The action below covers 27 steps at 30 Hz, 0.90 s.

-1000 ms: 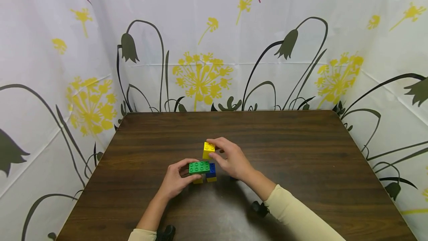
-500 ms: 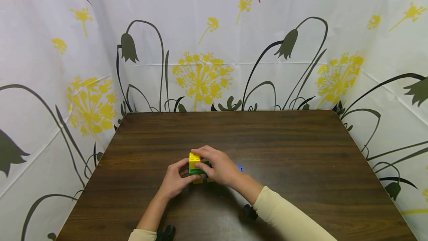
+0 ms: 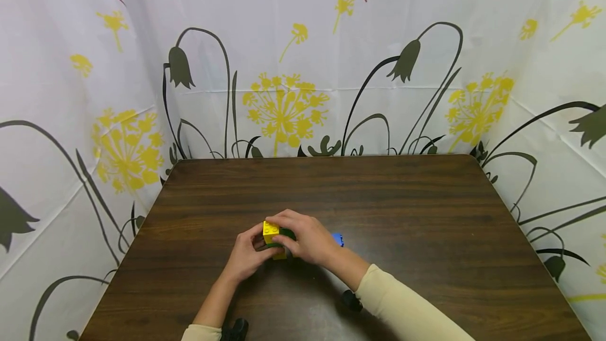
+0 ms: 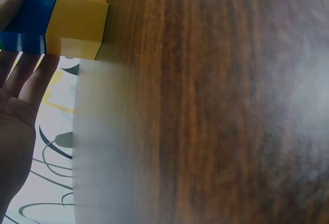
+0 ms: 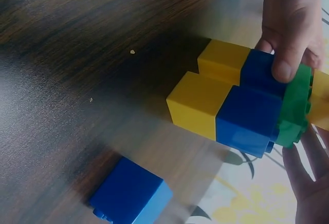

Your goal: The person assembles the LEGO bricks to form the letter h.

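Observation:
Between both hands stands a small build of toy building bricks. Two yellow bricks form its base, with blue bricks on them and a long green brick across the top. My left hand grips the build from the left, its thumb against a blue brick near the green one. With thumb and fingers, my right hand pinches another yellow brick right at the studs on the green brick's left end. My right hand hides much of the build in the head view.
A loose blue brick lies on the brown wooden table, just right of the build and partly behind my right hand. A patterned white curtain hangs beyond the table's far edge. Black devices sit on the wrists.
My right hand has carried the yellow brick left and down, from above the blue brick to the green brick's left end. My left hand has stayed in place.

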Each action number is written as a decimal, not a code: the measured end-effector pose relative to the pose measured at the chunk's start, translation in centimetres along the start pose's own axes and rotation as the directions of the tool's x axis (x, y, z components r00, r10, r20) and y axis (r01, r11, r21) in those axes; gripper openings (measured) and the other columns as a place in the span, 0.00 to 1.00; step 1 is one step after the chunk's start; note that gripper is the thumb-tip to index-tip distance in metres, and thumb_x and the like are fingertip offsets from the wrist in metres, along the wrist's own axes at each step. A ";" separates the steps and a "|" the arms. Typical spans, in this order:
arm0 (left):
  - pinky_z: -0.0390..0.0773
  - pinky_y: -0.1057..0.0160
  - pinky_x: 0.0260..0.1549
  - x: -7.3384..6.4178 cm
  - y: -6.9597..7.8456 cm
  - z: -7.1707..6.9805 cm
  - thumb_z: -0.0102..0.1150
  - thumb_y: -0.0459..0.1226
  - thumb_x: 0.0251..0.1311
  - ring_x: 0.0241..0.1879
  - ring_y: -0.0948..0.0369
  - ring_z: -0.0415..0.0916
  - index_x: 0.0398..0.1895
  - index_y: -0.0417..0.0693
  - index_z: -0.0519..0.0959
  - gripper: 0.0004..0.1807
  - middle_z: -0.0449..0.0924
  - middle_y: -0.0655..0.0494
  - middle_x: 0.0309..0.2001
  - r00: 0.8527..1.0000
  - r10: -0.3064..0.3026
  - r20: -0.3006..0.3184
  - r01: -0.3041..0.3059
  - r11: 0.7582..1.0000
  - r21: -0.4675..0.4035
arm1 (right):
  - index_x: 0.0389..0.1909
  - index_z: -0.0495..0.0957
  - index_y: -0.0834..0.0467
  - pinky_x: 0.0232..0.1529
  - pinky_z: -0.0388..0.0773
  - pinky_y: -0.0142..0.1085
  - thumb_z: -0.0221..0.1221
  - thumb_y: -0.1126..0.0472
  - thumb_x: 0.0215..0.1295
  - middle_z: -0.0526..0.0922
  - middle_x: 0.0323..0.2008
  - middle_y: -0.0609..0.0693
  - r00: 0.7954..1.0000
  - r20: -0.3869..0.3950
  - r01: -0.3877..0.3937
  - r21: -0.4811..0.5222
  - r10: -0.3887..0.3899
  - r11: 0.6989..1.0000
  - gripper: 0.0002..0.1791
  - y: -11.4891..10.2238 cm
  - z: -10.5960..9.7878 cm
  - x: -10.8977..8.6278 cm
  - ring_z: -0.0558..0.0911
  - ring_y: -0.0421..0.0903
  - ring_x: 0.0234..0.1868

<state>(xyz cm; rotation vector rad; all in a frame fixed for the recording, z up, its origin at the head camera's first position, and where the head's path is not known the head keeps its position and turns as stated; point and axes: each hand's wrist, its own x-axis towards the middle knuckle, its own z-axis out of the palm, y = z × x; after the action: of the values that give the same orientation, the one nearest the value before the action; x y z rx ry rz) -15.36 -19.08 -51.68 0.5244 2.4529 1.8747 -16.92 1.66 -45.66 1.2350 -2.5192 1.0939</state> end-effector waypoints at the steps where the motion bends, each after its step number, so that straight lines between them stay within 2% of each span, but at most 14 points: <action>1: 0.80 0.62 0.48 0.0 0.0 0.0 0.75 0.30 0.50 0.51 0.52 0.80 0.56 0.41 0.77 0.28 0.80 0.44 0.52 1.000 0.004 -0.001 -0.004 1.000 0.005 | 0.64 0.74 0.52 0.48 0.78 0.31 0.61 0.56 0.69 0.77 0.56 0.43 1.000 0.000 0.005 -0.002 -0.005 1.000 0.23 0.0 0.0 0.0 0.81 0.43 0.47; 4: 0.80 0.62 0.49 0.0 0.0 0.0 0.74 0.29 0.50 0.51 0.51 0.80 0.56 0.39 0.76 0.28 0.80 0.42 0.52 1.000 0.006 0.000 -0.006 1.000 0.018 | 0.63 0.75 0.54 0.46 0.78 0.30 0.63 0.58 0.67 0.77 0.56 0.44 1.000 -0.001 0.013 -0.007 -0.013 1.000 0.23 0.0 0.0 0.0 0.82 0.45 0.46; 7: 0.80 0.62 0.48 -0.1 1.4 0.0 0.73 0.26 0.50 0.50 0.50 0.80 0.55 0.36 0.76 0.27 0.80 0.40 0.51 1.000 0.014 0.008 -0.014 0.999 0.028 | 0.63 0.76 0.54 0.45 0.78 0.29 0.63 0.58 0.67 0.78 0.55 0.44 1.000 0.003 0.009 -0.019 -0.009 1.000 0.23 -0.1 -0.1 0.0 0.82 0.45 0.45; 8: 0.80 0.62 0.48 -0.1 1.4 0.0 0.73 0.26 0.50 0.50 0.50 0.80 0.56 0.36 0.76 0.27 0.80 0.40 0.51 1.000 0.016 0.010 -0.016 1.000 0.025 | 0.63 0.76 0.54 0.44 0.78 0.29 0.64 0.58 0.67 0.78 0.55 0.44 1.000 0.004 0.006 -0.024 -0.006 1.000 0.23 -0.2 -0.2 0.0 0.82 0.45 0.45; 11: 0.80 0.62 0.48 -0.1 1.3 0.0 0.73 0.27 0.50 0.50 0.51 0.80 0.56 0.38 0.77 0.27 0.80 0.42 0.51 1.000 0.020 0.012 -0.020 1.000 0.022 | 0.62 0.77 0.53 0.43 0.78 0.28 0.64 0.58 0.66 0.78 0.54 0.43 1.000 0.008 0.004 -0.047 -0.003 0.999 0.23 -0.3 -0.3 0.0 0.83 0.44 0.44; 14: 0.80 0.62 0.48 0.0 -0.1 -0.1 0.74 0.30 0.51 0.51 0.53 0.80 0.57 0.42 0.77 0.27 0.80 0.45 0.52 1.000 0.017 0.008 -0.017 1.000 0.015 | 0.61 0.77 0.54 0.42 0.78 0.27 0.65 0.58 0.65 0.79 0.52 0.44 1.000 0.004 0.020 -0.071 -0.019 0.997 0.23 -0.3 -0.4 0.1 0.83 0.44 0.42; 18: 0.80 0.62 0.48 0.0 -0.2 -0.2 0.74 0.30 0.51 0.50 0.54 0.80 0.56 0.42 0.77 0.27 0.81 0.45 0.51 1.000 0.021 0.006 -0.021 1.000 0.008 | 0.60 0.78 0.54 0.38 0.78 0.26 0.65 0.57 0.65 0.80 0.51 0.44 0.999 0.005 0.035 -0.101 -0.034 0.994 0.23 -0.4 -0.5 0.4 0.83 0.43 0.39; 23: 0.80 0.62 0.47 0.0 -0.2 -0.1 0.73 0.30 0.51 0.50 0.55 0.80 0.56 0.39 0.77 0.27 0.80 0.42 0.51 0.999 0.048 0.017 -0.048 0.999 0.007 | 0.61 0.78 0.53 0.37 0.78 0.26 0.65 0.57 0.65 0.80 0.50 0.44 1.000 0.027 0.003 -0.118 0.001 0.993 0.23 -0.7 -0.6 0.4 0.83 0.44 0.38; 27: 0.80 0.63 0.48 0.0 -0.1 -0.1 0.73 0.29 0.51 0.50 0.56 0.80 0.57 0.39 0.76 0.28 0.80 0.43 0.52 0.999 0.037 0.024 -0.038 0.999 0.022 | 0.60 0.79 0.53 0.39 0.78 0.27 0.66 0.58 0.64 0.80 0.50 0.44 0.999 0.023 -0.020 -0.115 0.023 0.993 0.22 -0.8 -0.6 0.4 0.83 0.43 0.39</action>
<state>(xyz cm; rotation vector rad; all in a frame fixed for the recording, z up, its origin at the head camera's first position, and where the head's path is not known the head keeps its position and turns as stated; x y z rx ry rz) -15.45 -19.20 -51.69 0.5940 2.4689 1.8452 -16.68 1.46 -44.64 1.2003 -2.5787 0.9287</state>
